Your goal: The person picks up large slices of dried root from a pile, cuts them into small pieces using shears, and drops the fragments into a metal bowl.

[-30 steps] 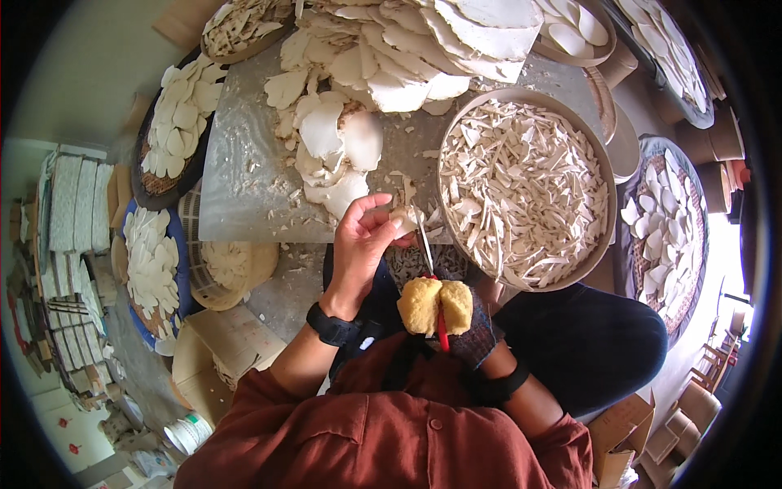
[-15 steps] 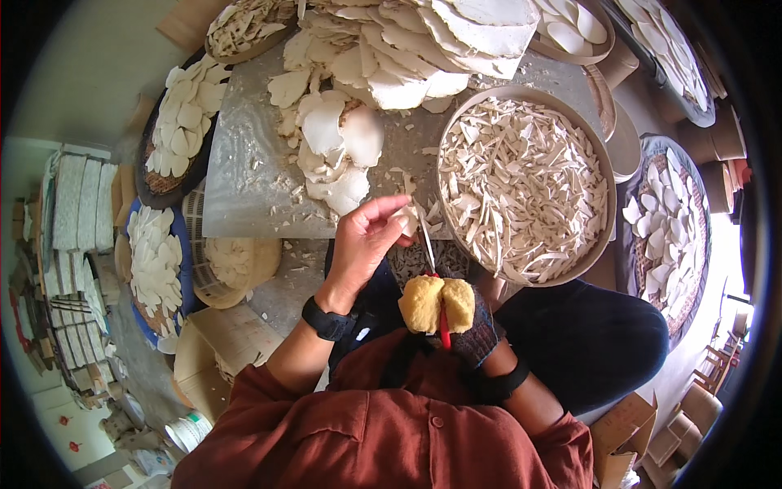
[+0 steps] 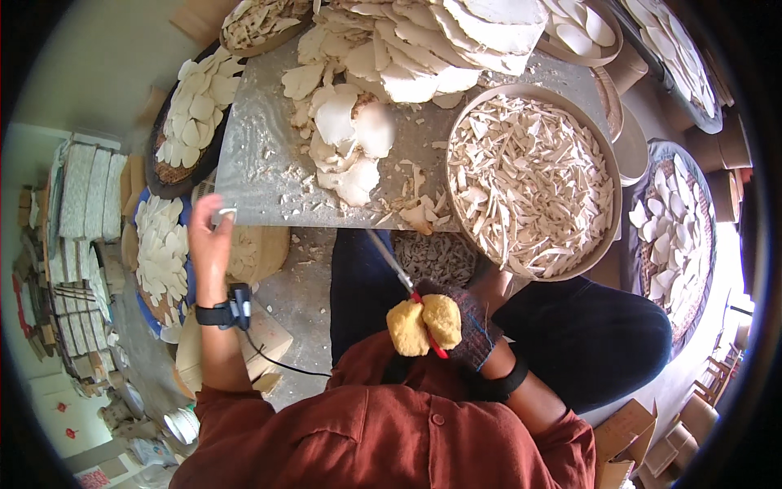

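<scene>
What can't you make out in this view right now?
In the head view:
- Most of the right hand's grip on the scissors: hidden by the yellow foam.
- Whether the left hand holds anything: blurred, too small.
- The far side of the slice pile: cut off by the top edge.
- Some shreds below: covered by the table.
</scene>
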`<state>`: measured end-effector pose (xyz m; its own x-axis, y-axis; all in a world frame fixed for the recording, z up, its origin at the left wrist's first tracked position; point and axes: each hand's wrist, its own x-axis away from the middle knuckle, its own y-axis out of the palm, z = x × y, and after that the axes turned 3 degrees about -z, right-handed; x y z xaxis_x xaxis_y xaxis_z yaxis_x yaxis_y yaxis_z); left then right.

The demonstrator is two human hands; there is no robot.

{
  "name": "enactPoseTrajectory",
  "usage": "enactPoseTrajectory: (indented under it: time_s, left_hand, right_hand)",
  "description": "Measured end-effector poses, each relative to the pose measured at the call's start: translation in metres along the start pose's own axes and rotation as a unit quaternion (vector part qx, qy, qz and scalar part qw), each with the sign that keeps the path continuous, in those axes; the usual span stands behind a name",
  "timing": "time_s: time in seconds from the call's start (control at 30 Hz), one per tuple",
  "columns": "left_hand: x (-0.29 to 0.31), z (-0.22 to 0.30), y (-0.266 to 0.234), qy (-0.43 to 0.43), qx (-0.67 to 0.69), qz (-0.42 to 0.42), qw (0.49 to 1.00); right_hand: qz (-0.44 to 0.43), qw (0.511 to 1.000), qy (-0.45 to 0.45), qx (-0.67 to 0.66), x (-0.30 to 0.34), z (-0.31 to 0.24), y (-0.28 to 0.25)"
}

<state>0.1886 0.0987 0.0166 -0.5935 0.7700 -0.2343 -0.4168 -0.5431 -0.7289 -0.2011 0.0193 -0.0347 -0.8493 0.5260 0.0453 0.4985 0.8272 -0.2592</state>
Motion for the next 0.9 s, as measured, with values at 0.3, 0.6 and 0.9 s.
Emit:
enactPoseTrajectory:
  time_s: [0.3, 0.6, 0.9]
  left_hand:
    - [0.047, 0.133, 0.151, 0.303, 0.034, -0.283, 0.909]
    - [0.038, 0.108, 0.176, 0.098, 0.199, -0.181, 0.958]
    - [0.040, 0.146, 0.148, -0.238, 0.522, -0.320, 0.754]
  right_hand:
    - [-0.062, 0.998, -0.021, -0.021, -0.006, -0.023, -0.002]
    - [0.013, 0.994, 0.028, -0.103, 0.005, -0.010, -0.009]
    - [-0.010, 1.000, -0.012, 0.014, 0.021, 0.062, 0.015]
